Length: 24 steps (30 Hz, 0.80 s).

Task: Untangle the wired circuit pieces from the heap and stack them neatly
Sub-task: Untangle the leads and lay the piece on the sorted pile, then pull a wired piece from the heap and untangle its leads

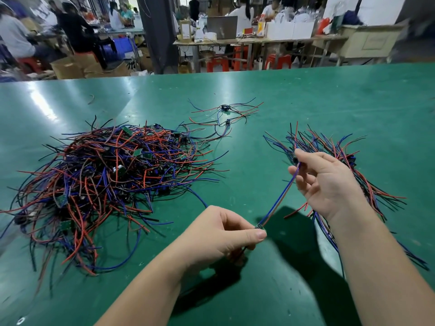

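Observation:
A big tangled heap (pixel 106 182) of small green circuit boards with red, blue and black wires lies on the left of the green table (pixel 329 102). At the right lies a sorted bundle (pixel 334 149) of the same pieces, its wires fanned out. My left hand (pixel 219 234) pinches a small circuit board (pixel 260 228) between thumb and fingers above the table. Its blue and red wires (pixel 280 198) run up to my right hand (pixel 327 182), which pinches them near their far end in front of the bundle.
A few loose wired pieces (pixel 226 114) lie apart at the middle back of the table. Beyond the table's far edge are other workbenches, red stools, cardboard boxes and seated people.

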### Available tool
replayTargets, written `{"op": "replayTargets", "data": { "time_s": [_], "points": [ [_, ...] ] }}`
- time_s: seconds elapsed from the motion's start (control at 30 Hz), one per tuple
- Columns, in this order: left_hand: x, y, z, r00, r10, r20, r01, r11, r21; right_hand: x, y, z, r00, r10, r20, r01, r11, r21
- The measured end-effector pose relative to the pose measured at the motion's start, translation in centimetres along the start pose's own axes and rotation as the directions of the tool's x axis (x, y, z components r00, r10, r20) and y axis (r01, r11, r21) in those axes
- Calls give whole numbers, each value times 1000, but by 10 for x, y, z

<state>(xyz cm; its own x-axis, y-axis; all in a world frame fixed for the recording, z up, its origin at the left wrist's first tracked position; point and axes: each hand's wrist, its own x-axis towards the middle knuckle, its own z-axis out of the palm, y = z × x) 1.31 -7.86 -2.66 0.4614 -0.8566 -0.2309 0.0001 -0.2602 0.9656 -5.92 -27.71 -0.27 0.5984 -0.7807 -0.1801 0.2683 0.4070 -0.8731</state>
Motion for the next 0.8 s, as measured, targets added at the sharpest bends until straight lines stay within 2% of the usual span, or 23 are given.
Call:
{"op": "replayTargets", "data": {
  "time_s": [0.13,0.23,0.37,0.43,0.53,0.67,0.73,0.8],
  "points": [
    [0,-1,-3,996,-32,84,37,998,-57,0,3,0,998,-60,5,61,996,-61],
    [-1,1,-4,993,12,115,1,993,-116,0,6,4,994,-91,64,97,991,-91],
    [2,9,-6,999,39,-22,-45,904,-426,1,12,5,995,10,103,9,982,-187],
    [4,13,-10,996,40,-84,-81,813,-577,0,18,5,980,85,181,-18,939,-345],
    [4,17,-13,987,54,-154,-149,690,-709,-6,28,5,892,223,392,39,827,-560],
    [3,19,-17,961,56,-270,-253,565,-785,-16,26,6,701,400,590,142,733,-666],
    [4,19,-19,955,35,-295,-269,526,-807,-23,29,11,644,403,650,166,756,-633],
    [5,15,-18,941,-3,-339,-284,540,-792,-31,39,24,677,270,685,111,883,-457]
  ]
}}
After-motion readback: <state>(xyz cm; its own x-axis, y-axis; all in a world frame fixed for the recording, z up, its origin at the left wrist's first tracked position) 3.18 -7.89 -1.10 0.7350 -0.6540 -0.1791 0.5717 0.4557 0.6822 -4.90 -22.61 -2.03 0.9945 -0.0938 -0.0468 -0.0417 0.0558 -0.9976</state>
